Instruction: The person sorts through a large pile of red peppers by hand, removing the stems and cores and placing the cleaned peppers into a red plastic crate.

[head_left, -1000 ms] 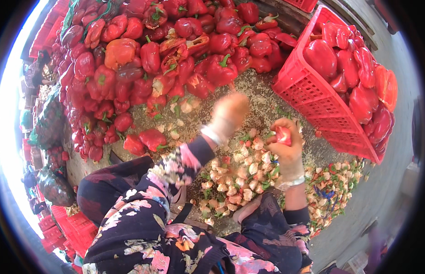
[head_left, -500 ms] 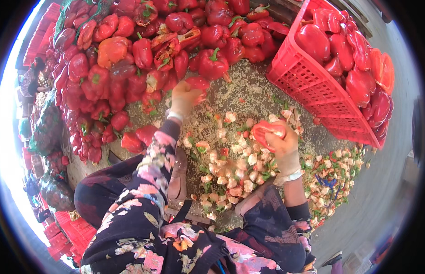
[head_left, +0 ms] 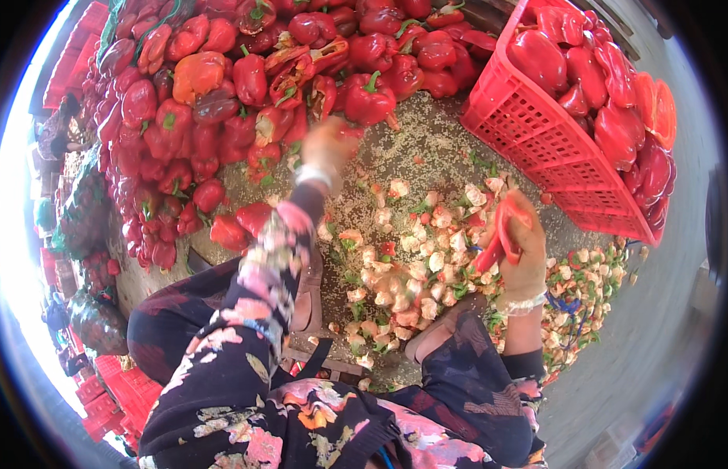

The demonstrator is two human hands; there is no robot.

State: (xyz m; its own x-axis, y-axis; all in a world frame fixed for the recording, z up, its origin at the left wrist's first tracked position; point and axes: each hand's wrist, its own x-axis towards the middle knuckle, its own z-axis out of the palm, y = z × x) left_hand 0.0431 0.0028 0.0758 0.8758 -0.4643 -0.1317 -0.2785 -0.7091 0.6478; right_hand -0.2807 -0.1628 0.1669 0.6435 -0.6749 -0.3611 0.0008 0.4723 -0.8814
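Observation:
My left hand (head_left: pixel 328 148) is smeared by motion at the near edge of the pepper heap. Its fingers are closed round a red bell pepper (head_left: pixel 350 133), of which only a small part shows past them. My right hand (head_left: pixel 525 254) grips a cut, hollow red bell pepper (head_left: pixel 503 233), opening turned up and sideways. Below and between the hands, a pile of pale pepper cores (head_left: pixel 419 270) with green stems lies on the ground. Beyond my left hand spreads a big heap of whole red bell peppers (head_left: pixel 164 133).
A tilted red plastic crate (head_left: pixel 548 160), full of cored peppers, stands at the far right. Loose seeds (head_left: pixel 411 148) cover the ground before me. A second patch of cores (head_left: pixel 591 285) with blue string lies right of my knee. Netted sacks (head_left: pixel 82 211) stand at the left.
My right hand has moved right with the hollow pepper and turned it more upright. My left hand has shifted slightly right along the heap's edge, the pepper moving with it.

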